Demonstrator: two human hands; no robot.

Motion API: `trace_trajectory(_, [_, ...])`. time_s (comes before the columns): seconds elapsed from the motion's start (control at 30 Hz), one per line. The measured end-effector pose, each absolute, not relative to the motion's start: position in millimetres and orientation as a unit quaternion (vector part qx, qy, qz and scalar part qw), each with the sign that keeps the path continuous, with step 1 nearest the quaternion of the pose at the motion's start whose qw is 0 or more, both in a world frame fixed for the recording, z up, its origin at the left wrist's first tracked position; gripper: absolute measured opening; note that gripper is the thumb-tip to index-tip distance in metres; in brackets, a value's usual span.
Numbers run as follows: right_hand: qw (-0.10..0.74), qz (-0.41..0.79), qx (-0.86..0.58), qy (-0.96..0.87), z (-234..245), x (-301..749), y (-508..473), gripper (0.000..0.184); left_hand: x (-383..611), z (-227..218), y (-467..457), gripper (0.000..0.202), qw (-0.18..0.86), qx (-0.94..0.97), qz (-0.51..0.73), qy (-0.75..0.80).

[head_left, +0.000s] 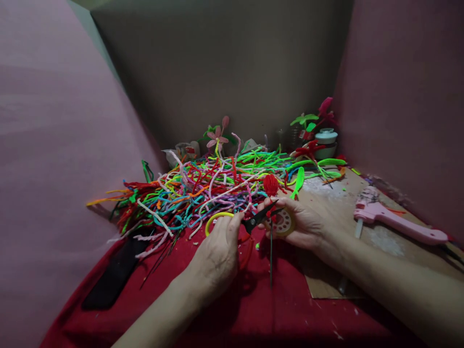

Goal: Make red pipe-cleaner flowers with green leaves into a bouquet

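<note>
My left hand [217, 253] is closed on a pair of scissors [255, 221] with black blades, a yellow loop showing above the fingers. The blades are apart and point right, at the base of a red pipe cleaner flower [270, 184]. That flower stands upright in my right hand [308, 223], its thin dark wire stem [271, 263] hanging down below. Against the same palm rests a roll of tape [283, 222] with a white holed core. Whether the blades touch the flower's base I cannot tell.
A big heap of coloured pipe cleaners [203, 188] lies beyond my hands. A black phone-like slab [112, 275] is at left. A pink glue gun [402, 222] rests on a cardboard sheet [326, 285] at right. Finished pink flowers [217, 137] and a lidded jar [326, 137] stand behind.
</note>
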State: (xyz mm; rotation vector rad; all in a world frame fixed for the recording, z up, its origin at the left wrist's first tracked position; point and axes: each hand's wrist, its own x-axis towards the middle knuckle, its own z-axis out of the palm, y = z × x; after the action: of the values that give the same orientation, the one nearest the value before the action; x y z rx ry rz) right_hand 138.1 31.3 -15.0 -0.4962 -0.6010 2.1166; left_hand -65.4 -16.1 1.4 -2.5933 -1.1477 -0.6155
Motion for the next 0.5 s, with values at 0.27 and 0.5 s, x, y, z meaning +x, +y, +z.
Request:
trace_trajectory(0.27, [0.426, 0.847, -0.215, -0.232, -18, 138, 34, 0.007, -58, -6, -6, 0.034, 0.193, -0.863, -0.228, -0.407])
trace_trajectory(0.5, [0.43, 0.844, -0.239, -0.212, -20, 137, 35, 0.01, -53, -5, 1, 0.037, 0.232, -0.855, -0.217, -0.41])
